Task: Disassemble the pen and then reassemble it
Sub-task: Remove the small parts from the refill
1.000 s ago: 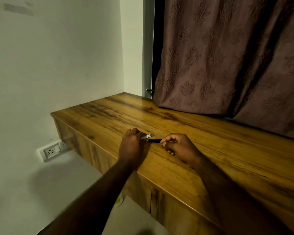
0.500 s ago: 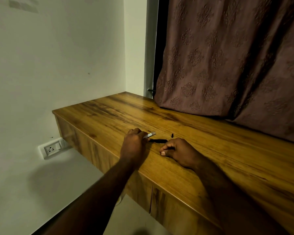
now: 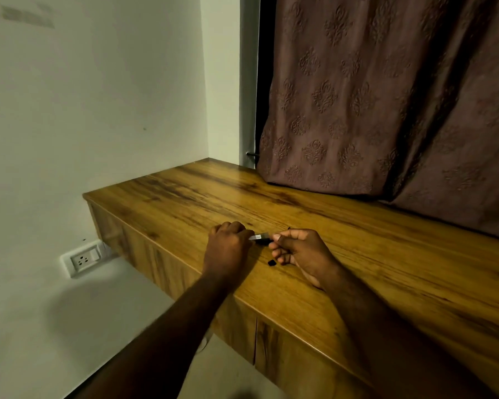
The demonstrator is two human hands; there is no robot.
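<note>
My left hand (image 3: 228,247) grips the pen (image 3: 260,238), a short dark barrel with a silvery clip that sticks out to the right of my fist. My right hand (image 3: 298,251) has its fingers curled and its thumb and forefinger pinch at the pen's right end. A small black pen part (image 3: 271,263) lies on the wooden counter (image 3: 357,254) just below my right fingers. Another tiny dark piece (image 3: 289,228) shows on the counter right behind my right hand. Most of the pen is hidden inside my left fist.
The counter's front edge (image 3: 242,300) runs diagonally under my forearms, with cabinet doors below. A brown patterned curtain (image 3: 386,96) hangs over the counter's back right. A white wall with a power socket (image 3: 82,259) is on the left.
My right hand had dropped to the counter and set a small black part down; it has now come back up to the pen's right end. My left hand has hardly moved.
</note>
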